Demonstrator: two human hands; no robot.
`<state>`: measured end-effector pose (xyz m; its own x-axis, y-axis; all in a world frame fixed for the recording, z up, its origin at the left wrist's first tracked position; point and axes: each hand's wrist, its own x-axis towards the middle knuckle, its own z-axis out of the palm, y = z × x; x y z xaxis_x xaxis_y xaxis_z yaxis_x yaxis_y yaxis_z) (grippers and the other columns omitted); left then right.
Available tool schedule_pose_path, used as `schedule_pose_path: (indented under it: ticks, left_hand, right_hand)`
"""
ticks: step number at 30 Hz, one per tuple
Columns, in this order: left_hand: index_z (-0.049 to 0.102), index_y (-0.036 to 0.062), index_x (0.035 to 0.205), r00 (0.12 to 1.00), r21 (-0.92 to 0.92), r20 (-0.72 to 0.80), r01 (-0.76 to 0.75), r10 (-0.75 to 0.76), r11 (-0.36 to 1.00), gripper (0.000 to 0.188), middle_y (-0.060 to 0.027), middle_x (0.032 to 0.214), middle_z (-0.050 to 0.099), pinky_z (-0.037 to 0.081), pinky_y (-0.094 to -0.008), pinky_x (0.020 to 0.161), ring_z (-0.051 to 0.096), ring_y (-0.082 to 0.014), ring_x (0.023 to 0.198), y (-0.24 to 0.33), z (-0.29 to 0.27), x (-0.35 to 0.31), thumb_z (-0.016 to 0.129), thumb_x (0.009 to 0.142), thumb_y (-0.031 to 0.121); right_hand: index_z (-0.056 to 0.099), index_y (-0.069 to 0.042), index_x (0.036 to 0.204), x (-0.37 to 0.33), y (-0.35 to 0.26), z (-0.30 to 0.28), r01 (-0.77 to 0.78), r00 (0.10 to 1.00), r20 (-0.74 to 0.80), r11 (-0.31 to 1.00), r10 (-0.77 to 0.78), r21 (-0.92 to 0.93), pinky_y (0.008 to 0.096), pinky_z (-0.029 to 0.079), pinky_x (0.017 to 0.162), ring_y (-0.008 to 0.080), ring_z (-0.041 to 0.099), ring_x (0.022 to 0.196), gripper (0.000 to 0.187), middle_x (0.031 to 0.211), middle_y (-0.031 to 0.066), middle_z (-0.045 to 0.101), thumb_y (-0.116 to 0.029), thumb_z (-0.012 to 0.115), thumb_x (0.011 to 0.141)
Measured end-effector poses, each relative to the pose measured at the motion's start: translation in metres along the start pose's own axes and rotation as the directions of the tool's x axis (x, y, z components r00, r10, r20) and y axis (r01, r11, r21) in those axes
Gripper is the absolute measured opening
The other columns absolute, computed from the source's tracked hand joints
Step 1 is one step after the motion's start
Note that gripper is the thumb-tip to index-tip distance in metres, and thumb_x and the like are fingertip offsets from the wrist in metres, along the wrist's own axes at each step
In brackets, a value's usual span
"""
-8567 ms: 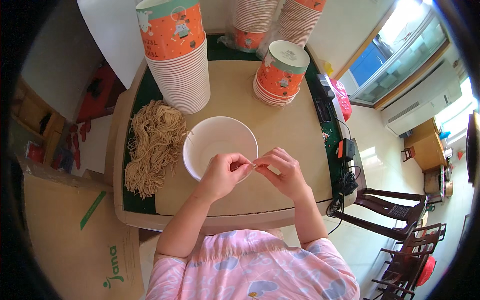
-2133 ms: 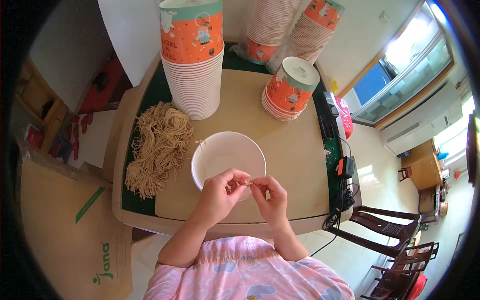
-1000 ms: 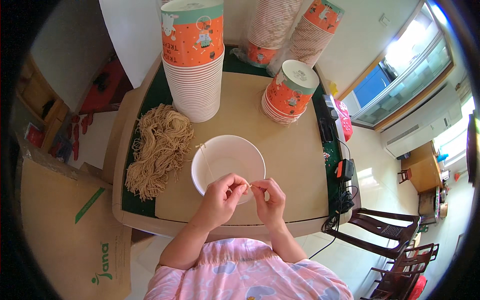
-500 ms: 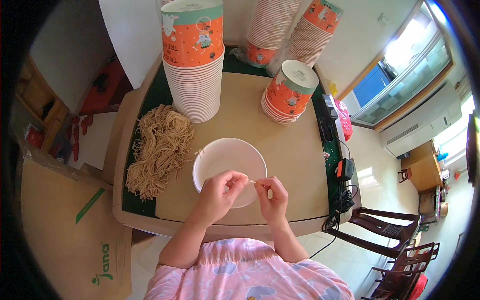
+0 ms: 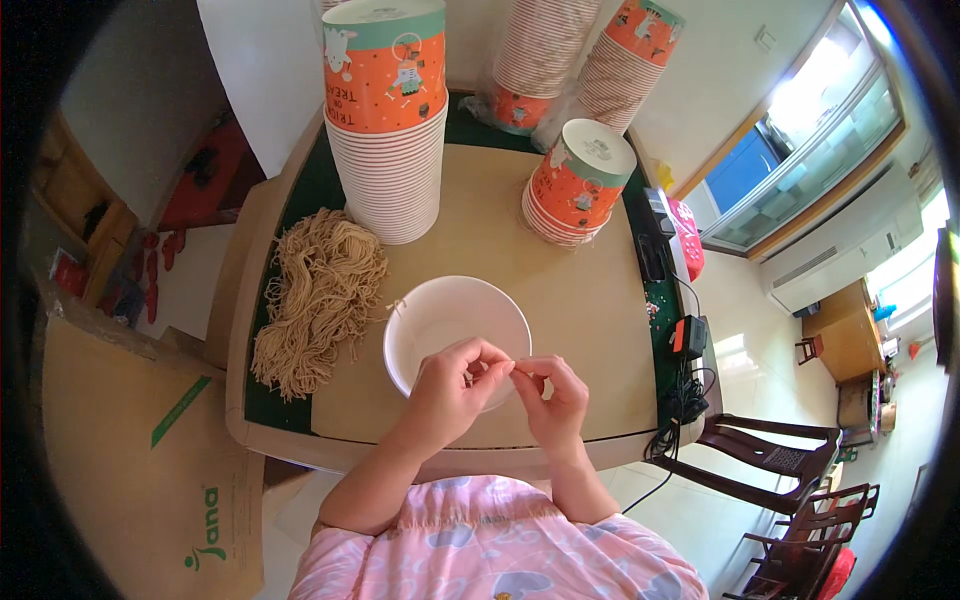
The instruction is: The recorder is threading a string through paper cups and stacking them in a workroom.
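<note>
A white paper bucket (image 5: 440,320) stands upright, mouth up, on the brown board near the table's front edge. A bit of beige string (image 5: 395,304) shows at its left rim. Over the bucket's near right side, my left hand (image 5: 450,388) pinches the end of a string, most of it hidden by the fingers. Its fingertips meet those of my right hand (image 5: 555,398), which is also closed in a pinch on the string. To the left lies a loose heap of beige strings (image 5: 318,300).
A tall upside-down stack of orange and green paper buckets (image 5: 385,150) rises behind the heap. A shorter stack (image 5: 580,185) stands back right, with wrapped stacks (image 5: 545,50) farther off. Black cables (image 5: 685,400) run along the right edge. A cardboard box (image 5: 130,450) is at left.
My hands have come together, so the short strand that showed between them is now covered by the fingertips. My left hand has shifted slightly right. The bucket has barely moved.
</note>
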<state>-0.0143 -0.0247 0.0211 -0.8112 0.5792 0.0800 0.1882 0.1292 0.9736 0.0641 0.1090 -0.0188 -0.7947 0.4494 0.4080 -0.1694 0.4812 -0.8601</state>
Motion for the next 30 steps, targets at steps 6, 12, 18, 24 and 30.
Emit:
schedule_pose_path:
  ticks: [6, 12, 18, 24, 30]
  left_hand:
    - [0.063, 0.0001, 0.087, 0.99, 0.159, 0.106, -0.107, 0.091, 0.981, 0.009, -0.0085, 0.075, 0.064, 0.046, -0.0274, 0.057, 0.057, -0.0129, 0.061, 0.005, -0.015, -0.002, 0.063, 0.087, 0.009]
    - [0.064, 0.0009, 0.086, 0.987, -0.057, 0.153, -0.042, 0.05, 0.997, 0.01, 0.0011, 0.07, 0.059, 0.039, -0.0207, 0.055, 0.047, -0.0032, 0.062, 0.023, -0.015, 0.0, 0.058, 0.091, 0.008]
    - [0.062, 0.0003, 0.086, 0.998, -0.204, 0.044, -0.041, 0.051, 0.978, 0.009, -0.0002, 0.07, 0.058, 0.039, -0.0212, 0.055, 0.048, -0.0036, 0.061, 0.033, -0.02, -0.002, 0.057, 0.091, 0.006]
    - [0.062, 0.0006, 0.087, 0.99, -0.152, 0.12, -0.058, 0.076, 0.987, 0.009, 0.0002, 0.069, 0.057, 0.039, -0.0213, 0.054, 0.048, -0.0034, 0.061, 0.032, -0.013, 0.004, 0.057, 0.091, 0.006]
    - [0.064, 0.0024, 0.096, 0.98, 0.062, 0.185, -0.09, 0.078, 0.994, 0.009, 0.0027, 0.073, 0.058, 0.042, -0.0209, 0.058, 0.05, -0.0032, 0.065, 0.04, -0.026, 0.009, 0.062, 0.087, 0.005]
  right_hand:
    - [0.066, -0.005, 0.084, 0.013, 0.008, -0.012, 0.105, 0.994, -0.009, 0.994, -0.106, -0.04, 0.0258, 0.044, 0.057, 0.0138, 0.054, 0.064, 0.015, 0.082, 0.0045, 0.062, 0.002, 0.075, 0.074]
    - [0.065, -0.003, 0.084, 0.007, 0.012, -0.015, 0.177, 0.984, 0.047, 0.977, -0.172, -0.116, 0.0269, 0.048, 0.063, 0.0166, 0.058, 0.072, 0.016, 0.086, 0.0065, 0.06, 0.005, 0.073, 0.073]
    - [0.062, 0.0, 0.083, 0.002, 0.014, -0.019, 0.114, 0.993, 0.05, 0.989, -0.11, -0.092, 0.0276, 0.048, 0.066, 0.0177, 0.058, 0.074, 0.016, 0.085, 0.0083, 0.06, 0.009, 0.07, 0.072]
    - [0.063, -0.003, 0.087, 0.013, -0.002, -0.025, 0.139, 0.987, 0.103, 0.984, -0.127, -0.114, 0.0332, 0.05, 0.072, 0.0242, 0.062, 0.083, 0.019, 0.094, 0.0103, 0.063, 0.004, 0.072, 0.073]
    - [0.063, -0.004, 0.089, 0.059, -0.012, -0.023, 0.262, 0.94, 0.237, 0.964, -0.245, -0.041, 0.0351, 0.049, 0.079, 0.0288, 0.061, 0.091, 0.013, 0.1, 0.0125, 0.064, 0.001, 0.066, 0.077]
